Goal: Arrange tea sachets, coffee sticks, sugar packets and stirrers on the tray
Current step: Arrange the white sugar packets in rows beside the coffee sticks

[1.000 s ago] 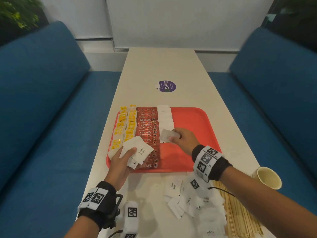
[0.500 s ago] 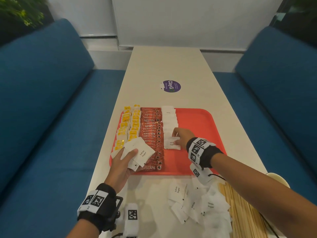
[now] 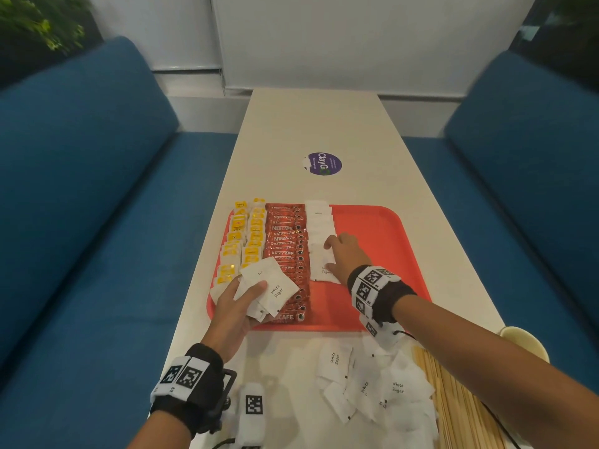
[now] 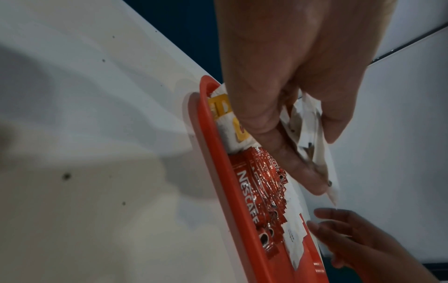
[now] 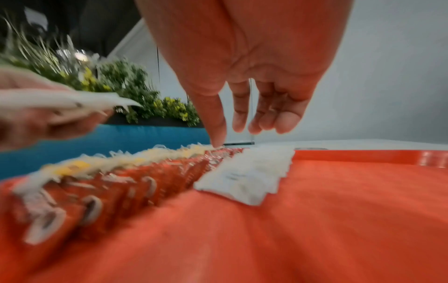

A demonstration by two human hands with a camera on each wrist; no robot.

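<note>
While hovering over the near left corner of the red tray (image 3: 385, 241), left hand (image 3: 235, 311) grips a fanned stack of white sugar packets (image 3: 270, 285), thumb on top and fingers (image 4: 293, 160) curled beneath, pinching them. Right hand (image 3: 345, 254) reaches over the tray's middle, fingers (image 5: 242, 107) loosely spread and pointing down at the column of sugar packets on the tray (image 3: 321, 241); holds nothing; whether the fingertips touch the nearest packet cannot be told. Laid in columns on the tray's left half: yellow tea sachets (image 3: 244, 241) at the left edge, red Nescafe coffee sticks (image 3: 287, 251) just beside them, then the white sugar column, its near end stopping short of the tray's front rim. Right half of the tray bare red. Off the tray, on the white surface (image 3: 317, 124) near the body: loose heap of sugar packets (image 3: 372, 384), with wooden stirrers (image 3: 453, 406) lying just right of them, partly under the right forearm, and a paper cup (image 3: 522, 341) at the right edge. Purple round sticker (image 3: 324, 163) beyond the tray. Blue sofas (image 3: 81, 222) on both sides.
</note>
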